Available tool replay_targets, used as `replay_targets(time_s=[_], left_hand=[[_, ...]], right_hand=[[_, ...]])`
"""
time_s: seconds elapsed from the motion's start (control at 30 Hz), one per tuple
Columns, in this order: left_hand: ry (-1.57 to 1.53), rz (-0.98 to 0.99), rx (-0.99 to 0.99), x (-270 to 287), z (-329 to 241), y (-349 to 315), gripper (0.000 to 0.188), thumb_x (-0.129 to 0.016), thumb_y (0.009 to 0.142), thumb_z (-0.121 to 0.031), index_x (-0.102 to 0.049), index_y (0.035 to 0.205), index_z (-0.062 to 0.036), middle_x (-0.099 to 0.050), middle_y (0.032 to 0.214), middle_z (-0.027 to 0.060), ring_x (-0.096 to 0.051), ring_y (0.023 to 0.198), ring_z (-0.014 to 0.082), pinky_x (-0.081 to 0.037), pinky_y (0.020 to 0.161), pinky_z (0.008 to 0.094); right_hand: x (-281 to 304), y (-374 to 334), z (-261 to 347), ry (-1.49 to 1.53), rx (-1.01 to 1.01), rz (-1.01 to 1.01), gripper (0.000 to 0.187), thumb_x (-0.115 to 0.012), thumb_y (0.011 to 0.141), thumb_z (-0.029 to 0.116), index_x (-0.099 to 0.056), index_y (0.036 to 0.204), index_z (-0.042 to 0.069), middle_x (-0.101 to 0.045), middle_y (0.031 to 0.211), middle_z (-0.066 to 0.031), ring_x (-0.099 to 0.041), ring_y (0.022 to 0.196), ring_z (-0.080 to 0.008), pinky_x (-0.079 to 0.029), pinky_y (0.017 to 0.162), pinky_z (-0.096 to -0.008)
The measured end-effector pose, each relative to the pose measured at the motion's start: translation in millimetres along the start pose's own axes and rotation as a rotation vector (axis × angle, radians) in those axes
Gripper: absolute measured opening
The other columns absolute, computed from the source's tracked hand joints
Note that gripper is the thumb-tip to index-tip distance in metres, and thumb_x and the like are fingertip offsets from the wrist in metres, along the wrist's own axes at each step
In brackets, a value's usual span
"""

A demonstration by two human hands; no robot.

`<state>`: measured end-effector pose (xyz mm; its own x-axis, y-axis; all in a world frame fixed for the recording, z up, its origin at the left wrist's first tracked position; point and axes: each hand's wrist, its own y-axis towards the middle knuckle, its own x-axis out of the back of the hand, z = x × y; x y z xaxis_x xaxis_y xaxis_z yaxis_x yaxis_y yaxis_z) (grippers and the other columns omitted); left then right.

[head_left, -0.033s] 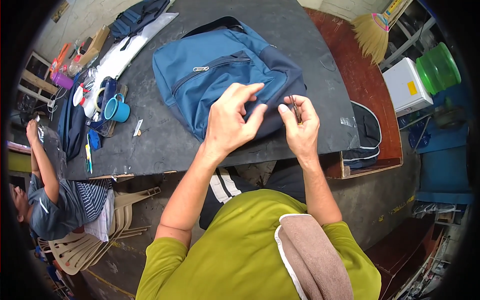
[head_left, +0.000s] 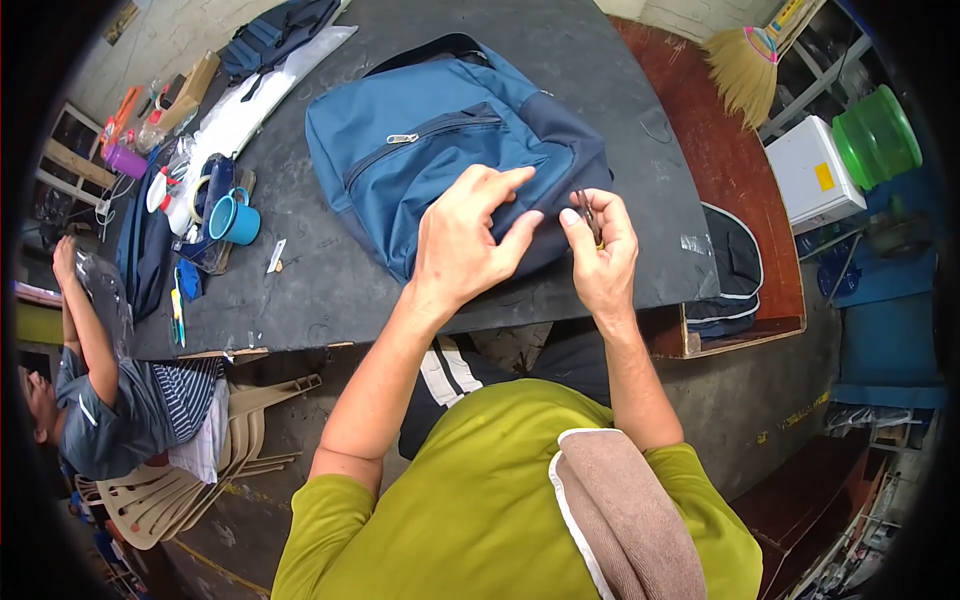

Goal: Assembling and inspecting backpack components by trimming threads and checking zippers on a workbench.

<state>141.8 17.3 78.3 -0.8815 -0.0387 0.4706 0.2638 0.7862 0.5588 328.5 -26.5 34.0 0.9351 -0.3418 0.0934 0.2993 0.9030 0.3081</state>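
A blue backpack (head_left: 420,115) with a zipped front pocket lies on the black-topped table (head_left: 330,290). My left hand (head_left: 465,240) is over the lower part of the backpack, its thumb and forefinger apart and nothing visible between them; the other fingers curl partly out of sight. To its right, by the backpack's darker side, my right hand (head_left: 605,240) is closed on small dark metal thread snips (head_left: 584,205). Their points stick up past the thumb, and the rest is hidden in the fingers.
A blue mug (head_left: 235,220), spray bottle (head_left: 160,190) and cutter (head_left: 178,315) are on the table's left. At far left another person (head_left: 130,410) handles clear plastic, near stacked beige chairs (head_left: 240,440). A red-brown wooden tray (head_left: 780,290) holding a dark bag borders the table's right.
My left thumb and forefinger have shifted slightly to the right, nearer my right hand. The snips tilt slightly differently in my right hand. The backpack looks unmoved.
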Motion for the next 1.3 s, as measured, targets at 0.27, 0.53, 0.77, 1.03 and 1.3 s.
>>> replay_targets(time_s=[0.27, 0.53, 0.77, 1.03, 1.3], left_hand=[[-0.161, -0.02, 0.198, -13, 8, 3, 0.008, -0.08, 0.1, -0.007, -0.076, 0.1, -0.0004, -0.066, 0.086, -0.0003, -0.052, 0.066, 0.004, -0.041, 0.059, 0.0242], [-0.067, -0.006, 0.046, -9, 1, 2, 0.021, -0.086, 0.093, -0.008, -0.079, 0.112, -0.0058, -0.07, 0.1, 0.0034, -0.054, 0.063, 0.0079, -0.046, 0.06, 0.0253], [-0.023, -0.089, 0.002, -21, 10, 4, 0.01, -0.083, 0.097, -0.007, -0.08, 0.106, -0.0032, -0.07, 0.09, 0.0056, -0.056, 0.064, 0.012, -0.049, 0.062, 0.0284], [-0.164, -0.059, 0.187, -7, 15, -4, 0.009, -0.073, 0.106, -0.006, -0.072, 0.103, 0.0023, -0.067, 0.089, 0.0047, -0.056, 0.069, 0.0107, -0.047, 0.064, 0.0279], [-0.239, -0.051, 0.19, -6, 6, -3, 0.012, -0.074, 0.103, -0.005, -0.072, 0.114, -0.0011, -0.066, 0.107, 0.0044, -0.053, 0.071, 0.0074, -0.045, 0.063, 0.0262]], right_hand=[[6, -7, 12, -0.245, 0.126, -0.066, 0.031, -0.081, 0.105, 0.012, -0.067, 0.131, 0.001, -0.063, 0.088, 0.0046, -0.053, 0.075, -0.0037, -0.045, 0.066, -0.0227], [11, -11, 20, -0.049, 0.084, -0.072, 0.037, -0.081, 0.105, 0.008, -0.064, 0.137, 0.0, -0.061, 0.089, 0.0075, -0.048, 0.076, -0.0001, -0.04, 0.069, -0.0182], [16, -14, 18, -0.109, 0.136, -0.104, 0.031, -0.082, 0.105, 0.009, -0.067, 0.131, 0.0, -0.064, 0.09, 0.0066, -0.051, 0.076, -0.0003, -0.042, 0.069, -0.0185], [10, -12, 25, -0.385, 0.281, -0.036, 0.031, -0.094, 0.093, 0.013, -0.077, 0.116, 0.001, -0.077, 0.09, -0.0041, -0.063, 0.071, -0.0065, -0.052, 0.064, -0.026], [11, -8, 30, -0.509, 0.391, -0.036, 0.03, -0.094, 0.091, 0.011, -0.078, 0.115, 0.003, -0.078, 0.09, -0.0049, -0.064, 0.068, -0.0085, -0.052, 0.062, -0.0271]])
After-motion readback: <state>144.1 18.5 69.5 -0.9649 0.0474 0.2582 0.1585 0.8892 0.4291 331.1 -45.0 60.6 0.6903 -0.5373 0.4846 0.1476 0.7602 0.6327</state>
